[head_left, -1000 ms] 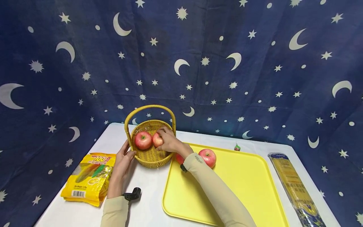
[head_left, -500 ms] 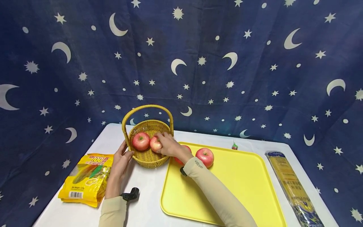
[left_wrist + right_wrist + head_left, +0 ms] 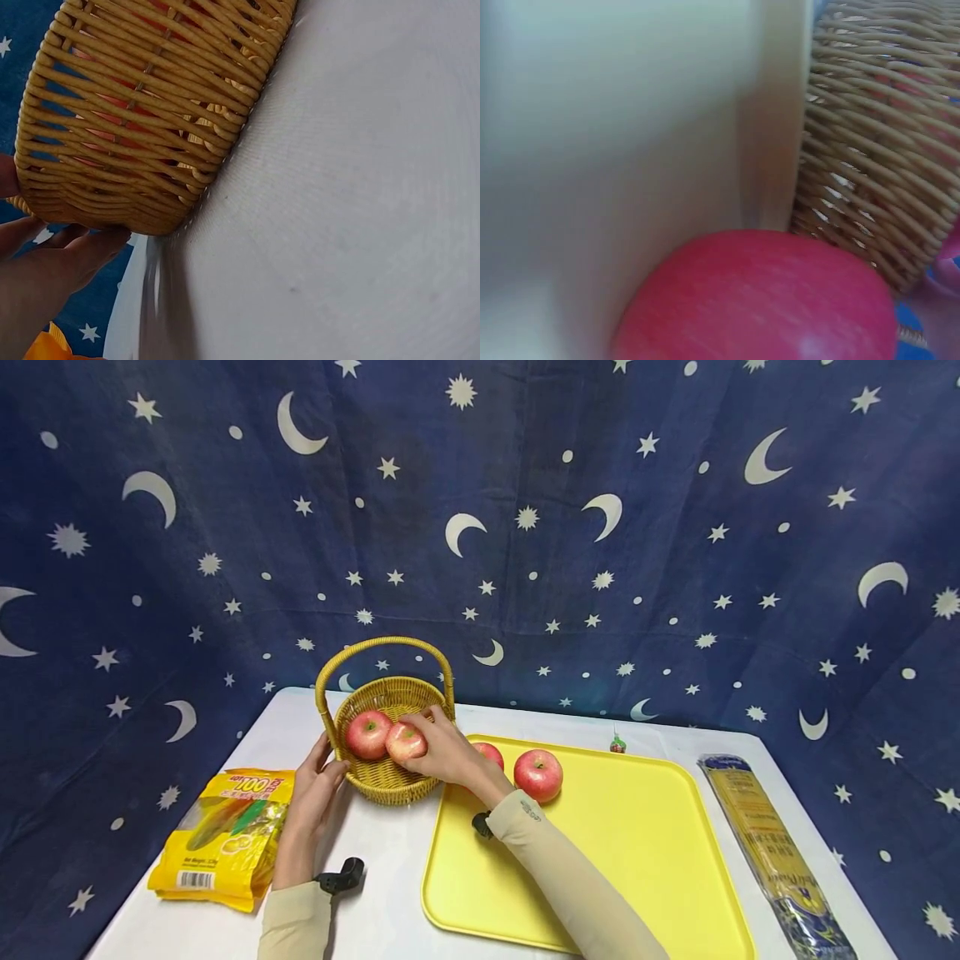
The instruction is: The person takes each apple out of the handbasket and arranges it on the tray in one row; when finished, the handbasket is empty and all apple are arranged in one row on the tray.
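Behind everything hangs a dark blue curtain [image 3: 502,568] of pale moons and stars; in front of it my desk [image 3: 382,877] has a white cover. The yellow tray [image 3: 630,835] takes up much of the desk's right half, its back edge near the desk's own. The wicker basket [image 3: 390,794] stands just off the tray's back left corner, probably so that one hand reaches both easily. A yellow bag [image 3: 225,839] lies by the desk's left edge and a long packet [image 3: 776,856] along its right edge, perhaps to be out of my hands' way.

My left hand [image 3: 310,787] cups the basket's left side from outside, thumb towards me, fingers reaching round; I take it this steadies the wickerwork. My right hand [image 3: 446,753] dips in over the right rim, thumb and fingers drawn in round the held apple [image 3: 406,742] from its right, likely because the neighbouring apple [image 3: 367,735] crowds its left.

The held apple is inside the basket; whether it bears on the woven floor I can't tell. It looks round and glossy, pink over a creamy yellow cheek. Its neighbour is a deeper red, stem hollow up. On the tray, towards the back left corner, sit a red apple [image 3: 538,776] and a half-hidden apple [image 3: 492,753].

Smallest is a green-and-red trinket [image 3: 617,744] by the tray's back edge, too tiny to make out.
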Demonstrator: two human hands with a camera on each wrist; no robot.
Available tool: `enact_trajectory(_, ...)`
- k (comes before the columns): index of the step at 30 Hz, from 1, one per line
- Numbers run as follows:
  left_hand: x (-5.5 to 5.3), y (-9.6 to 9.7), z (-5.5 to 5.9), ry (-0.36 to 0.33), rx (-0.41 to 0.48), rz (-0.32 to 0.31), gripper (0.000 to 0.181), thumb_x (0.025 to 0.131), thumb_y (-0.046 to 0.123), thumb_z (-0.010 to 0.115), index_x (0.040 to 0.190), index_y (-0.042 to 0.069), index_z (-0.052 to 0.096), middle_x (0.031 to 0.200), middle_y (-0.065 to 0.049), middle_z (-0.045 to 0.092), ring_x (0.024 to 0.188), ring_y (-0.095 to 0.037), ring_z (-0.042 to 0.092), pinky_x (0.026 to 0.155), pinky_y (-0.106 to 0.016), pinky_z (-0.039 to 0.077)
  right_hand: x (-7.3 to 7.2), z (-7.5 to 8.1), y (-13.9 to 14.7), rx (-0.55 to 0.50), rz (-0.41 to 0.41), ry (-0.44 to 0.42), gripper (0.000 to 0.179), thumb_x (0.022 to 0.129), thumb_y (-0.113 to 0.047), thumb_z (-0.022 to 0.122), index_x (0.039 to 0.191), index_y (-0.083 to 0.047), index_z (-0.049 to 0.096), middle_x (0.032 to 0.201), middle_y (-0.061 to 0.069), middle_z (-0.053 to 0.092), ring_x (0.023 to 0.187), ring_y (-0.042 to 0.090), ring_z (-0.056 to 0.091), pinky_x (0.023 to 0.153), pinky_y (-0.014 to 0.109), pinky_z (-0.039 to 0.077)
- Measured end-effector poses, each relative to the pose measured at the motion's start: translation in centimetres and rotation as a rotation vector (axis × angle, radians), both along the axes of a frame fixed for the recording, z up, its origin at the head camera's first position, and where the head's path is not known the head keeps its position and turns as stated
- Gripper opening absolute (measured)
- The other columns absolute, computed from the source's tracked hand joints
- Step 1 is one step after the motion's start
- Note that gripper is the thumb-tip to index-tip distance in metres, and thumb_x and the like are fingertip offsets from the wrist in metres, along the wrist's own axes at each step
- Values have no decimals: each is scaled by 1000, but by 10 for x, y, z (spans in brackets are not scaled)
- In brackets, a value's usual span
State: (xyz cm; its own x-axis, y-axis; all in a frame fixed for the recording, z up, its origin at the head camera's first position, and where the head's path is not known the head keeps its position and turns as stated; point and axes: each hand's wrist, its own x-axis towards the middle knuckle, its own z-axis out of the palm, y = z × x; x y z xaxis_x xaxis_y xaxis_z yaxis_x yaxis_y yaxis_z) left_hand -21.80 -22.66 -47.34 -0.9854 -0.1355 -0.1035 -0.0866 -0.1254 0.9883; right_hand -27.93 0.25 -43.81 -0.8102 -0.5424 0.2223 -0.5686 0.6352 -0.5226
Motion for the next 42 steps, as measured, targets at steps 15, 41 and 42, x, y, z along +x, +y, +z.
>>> enact_trajectory(15, 1, 1, 0, -15, -25, -4, 78, 101, 0, 44, 167, 19, 7, 174, -7, 10, 154, -26, 27, 123, -36, 32, 34, 11, 26, -342, -4, -29, 67, 79, -29, 85, 141, -25, 61, 129, 7, 48, 113, 23, 57, 97, 39, 57)
enact_trajectory(41, 0, 2, 4, -15, -23, -9, 78, 102, -1, 42, 167, 19, 4, 174, -6, 7, 155, -27, 26, 124, -39, 29, 96, 29, 136, -419, -255, -23, 71, 72, -25, 94, 135, -29, 61, 130, 1, 52, 119, 22, 57, 98, 48, 59)
enact_trajectory(42, 0, 2, 4, -17, -30, -10, 78, 102, -1, 42, 167, 19, 4, 174, -6, 7, 155, -26, 26, 124, -39, 29, 96, 30, 141, -417, -271, -21, 71, 72, -25, 94, 135, -29, 61, 130, 1, 52, 120, 22, 56, 98, 48, 60)
